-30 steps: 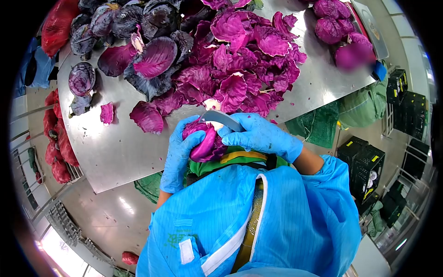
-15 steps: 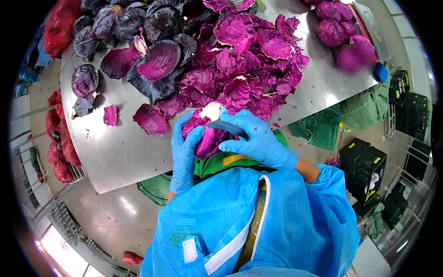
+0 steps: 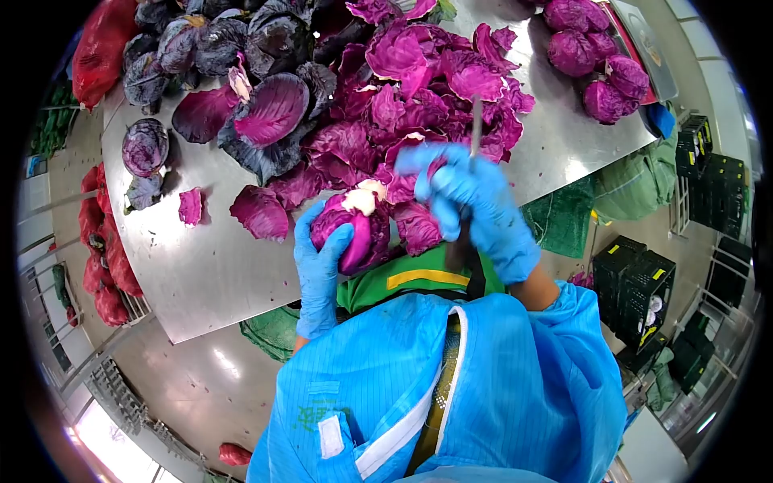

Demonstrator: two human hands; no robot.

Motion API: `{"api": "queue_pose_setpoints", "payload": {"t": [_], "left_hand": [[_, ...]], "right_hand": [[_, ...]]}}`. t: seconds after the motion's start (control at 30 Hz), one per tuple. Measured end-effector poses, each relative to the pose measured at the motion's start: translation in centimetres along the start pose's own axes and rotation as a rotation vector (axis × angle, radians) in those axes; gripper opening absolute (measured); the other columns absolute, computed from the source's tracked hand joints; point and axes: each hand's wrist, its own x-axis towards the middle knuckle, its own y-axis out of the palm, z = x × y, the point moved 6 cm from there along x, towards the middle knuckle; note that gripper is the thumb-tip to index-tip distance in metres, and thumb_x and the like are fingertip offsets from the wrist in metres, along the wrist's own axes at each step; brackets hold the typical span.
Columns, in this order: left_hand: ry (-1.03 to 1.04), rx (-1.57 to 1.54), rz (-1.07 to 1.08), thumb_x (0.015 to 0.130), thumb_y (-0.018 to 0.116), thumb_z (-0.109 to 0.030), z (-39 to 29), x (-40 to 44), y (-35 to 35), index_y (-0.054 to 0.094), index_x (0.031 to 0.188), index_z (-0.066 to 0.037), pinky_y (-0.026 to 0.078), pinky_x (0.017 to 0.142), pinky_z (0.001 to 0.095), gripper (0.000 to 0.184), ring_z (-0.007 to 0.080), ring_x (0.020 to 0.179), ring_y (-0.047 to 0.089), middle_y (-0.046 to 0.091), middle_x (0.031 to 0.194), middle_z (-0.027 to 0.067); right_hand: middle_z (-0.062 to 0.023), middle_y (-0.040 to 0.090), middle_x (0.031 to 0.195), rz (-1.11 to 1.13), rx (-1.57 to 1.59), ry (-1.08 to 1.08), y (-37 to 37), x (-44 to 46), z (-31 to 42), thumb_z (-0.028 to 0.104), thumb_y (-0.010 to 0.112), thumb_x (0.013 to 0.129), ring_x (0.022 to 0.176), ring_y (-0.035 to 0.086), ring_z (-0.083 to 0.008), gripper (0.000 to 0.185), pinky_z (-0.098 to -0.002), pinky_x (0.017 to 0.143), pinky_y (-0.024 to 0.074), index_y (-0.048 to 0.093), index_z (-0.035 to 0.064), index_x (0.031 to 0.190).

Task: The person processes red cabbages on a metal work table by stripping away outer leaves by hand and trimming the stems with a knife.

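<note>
In a blue glove, my left hand [image 3: 319, 262] grips a purple cabbage [image 3: 354, 229] at the table's near edge, its pale cut stem facing up and away. My right hand [image 3: 475, 201], also gloved and blurred by motion, is closed on a knife [image 3: 476, 127] whose blade points away from me. A small purple piece shows at its fingers. Just beyond both hands lies a heap of loose purple leaves [image 3: 411, 105].
Dark unpeeled cabbages [image 3: 217, 44] lie at the back left of the metal table [image 3: 201, 274]. Smooth purple cabbages [image 3: 592, 48] sit at the back right. Red sacks [image 3: 105, 249] stand left, black crates [image 3: 632, 282] right.
My right hand has moved away from the cabbage to the right, and the knife has swung from lying across the cabbage to pointing away. My left hand still holds the cabbage.
</note>
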Motion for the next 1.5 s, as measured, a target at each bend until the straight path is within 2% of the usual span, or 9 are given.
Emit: {"api": "queue_pose_setpoints", "payload": {"t": [0.1,0.17,0.27,0.47,0.67,0.77,0.8,1.1,1.5], "left_hand": [[-0.062,-0.178,-0.004,0.076,0.078,-0.019,0.5,-0.2,-0.4,0.048,0.126,0.0,0.047,0.096,0.035,0.062,0.0217,0.105,0.059,0.059,0.118,0.014],[-0.045,-0.207,-0.025,0.077,0.077,-0.022,0.4,-0.3,-0.1,0.048,0.124,0.002,0.047,0.096,0.0355,0.061,0.0218,0.106,0.058,0.058,0.118,0.0156],[-0.023,-0.161,-0.085,0.078,0.077,-0.022,-1.1,-1.0,0.7,0.047,0.125,0.002,0.047,0.097,0.0358,0.061,0.0222,0.107,0.058,0.056,0.12,0.0165],[0.022,-0.096,-0.102,0.081,0.073,-0.026,-0.7,-1.2,0.3,0.047,0.125,0.001,0.045,0.096,0.0362,0.057,0.0228,0.109,0.055,0.055,0.12,0.0159],[0.101,-0.031,-0.125,0.081,0.072,-0.034,0.2,-0.4,0.7,0.046,0.128,-0.002,0.044,0.097,0.0375,0.063,0.0243,0.111,0.054,0.053,0.121,0.0152],[0.096,0.072,-0.18,0.081,0.072,-0.032,-1.0,-0.7,1.5,0.046,0.129,-0.003,0.043,0.098,0.0367,0.062,0.0237,0.11,0.053,0.053,0.121,0.015],[0.088,0.021,-0.195,0.078,0.079,-0.02,-1.0,-0.7,1.4,0.046,0.127,0.0,0.041,0.1,0.0371,0.063,0.0244,0.113,0.051,0.052,0.124,0.0152],[0.193,0.119,-0.263,0.071,0.084,-0.025,0.1,-0.6,1.4,0.041,0.132,0.001,0.036,0.106,0.0366,0.079,0.0246,0.121,0.046,0.045,0.131,0.0148],[0.026,-0.129,-0.251,0.079,0.078,-0.026,0.0,-0.2,1.1,0.044,0.129,0.0,0.045,0.097,0.0354,0.066,0.0224,0.11,0.054,0.052,0.123,0.0142]], "right_hand": [[-0.0038,0.062,0.085,-0.247,-0.508,-0.515,-1.4,1.2,0.9,0.027,0.075,0.083,0.074,0.059,-0.0091,0.044,-0.0242,0.068,0.0502,0.061,-0.0005,0.115],[-0.0038,0.062,0.089,-0.025,-0.722,-0.236,-0.6,0.7,-1.4,0.032,0.08,0.077,0.08,0.059,-0.0124,0.053,-0.0278,0.072,0.0502,0.062,0.0024,0.117],[-0.0028,0.055,0.081,0.03,-0.722,-0.241,1.1,1.1,-5.7,0.04,0.085,0.068,0.074,0.055,-0.0119,0.059,-0.0282,0.067,0.0484,0.059,0.0023,0.106],[-0.0002,0.053,0.088,0.119,-0.485,-0.007,1.0,2.4,-7.8,0.031,0.081,0.076,0.075,0.05,-0.0094,0.052,-0.0263,0.067,0.0458,0.058,0.004,0.115],[-0.0092,0.06,0.09,-0.003,-1.179,-0.669,2.5,0.7,-4.7,0.026,0.073,0.081,0.077,0.063,-0.022,0.041,-0.0332,0.061,0.0516,0.059,0.008,0.115],[-0.0078,0.055,0.081,-0.05,-1.342,-0.723,3.0,0.4,-4.5,0.02,0.069,0.078,0.073,0.061,-0.0248,0.023,-0.0364,0.057,0.0495,0.058,0.0098,0.096],[-0.0079,0.054,0.08,-0.063,-1.373,-0.759,3.4,0.5,-4.5,0.019,0.069,0.078,0.072,0.06,-0.0251,0.02,-0.0369,0.056,0.0489,0.057,0.0102,0.091],[-0.0082,0.052,0.075,-0.138,-1.366,-0.778,2.9,0.8,-5.2,0.012,0.069,0.072,0.063,0.058,-0.0261,0.017,-0.0376,0.052,0.046,0.054,0.0117,0.08],[-0.0054,0.053,0.073,-0.043,-1.143,-0.912,3.2,0.1,-3.4,0.017,0.074,0.072,0.061,0.057,-0.0237,0.02,-0.0355,0.052,0.0467,0.055,0.0138,0.076]]}}
